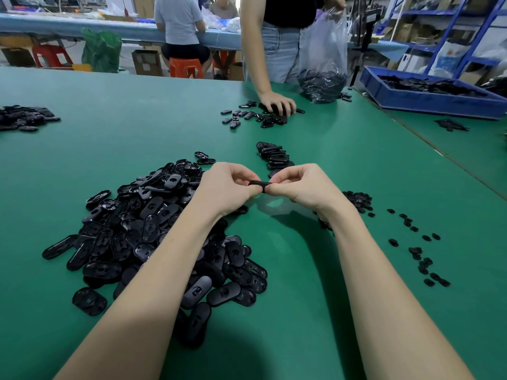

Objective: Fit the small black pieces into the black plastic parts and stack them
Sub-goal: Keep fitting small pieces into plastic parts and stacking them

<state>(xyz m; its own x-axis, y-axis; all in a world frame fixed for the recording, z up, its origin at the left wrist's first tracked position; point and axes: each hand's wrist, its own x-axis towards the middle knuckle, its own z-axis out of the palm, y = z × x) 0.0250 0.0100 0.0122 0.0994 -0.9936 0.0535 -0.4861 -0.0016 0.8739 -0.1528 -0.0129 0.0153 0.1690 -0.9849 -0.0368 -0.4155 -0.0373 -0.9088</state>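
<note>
From my head camera I look down on a wide green table (109, 127) in a workshop. A big loose heap of black plastic parts (153, 237) lies under and to the left of my left forearm. Beyond my hands a leaning row of stacked parts (274, 157) runs away from me. To my right the small black pieces (417, 250) lie scattered on the mat, with a denser cluster (358, 200) just behind my right wrist. Another pile of parts (23, 117) sits at the far left edge.

Across the table a person in jeans rests a hand (277, 104) on a small spread of parts (247, 116) and holds up a clear plastic bag (323, 64) with dark parts in its bottom. A blue bin (428, 97) full of black parts sits at the far right, with blue shelving (444, 28) behind it. Further back someone sits on an orange stool (186, 67) at a long blue bench (82, 26).

Both my arms reach forward and my hands meet above the mat. My left hand (227, 186) and right hand (299, 185) have fingers curled, each pinching one end of a single black part (259, 184) held edge-on between them. Whether a small piece is already in it I cannot tell.
</note>
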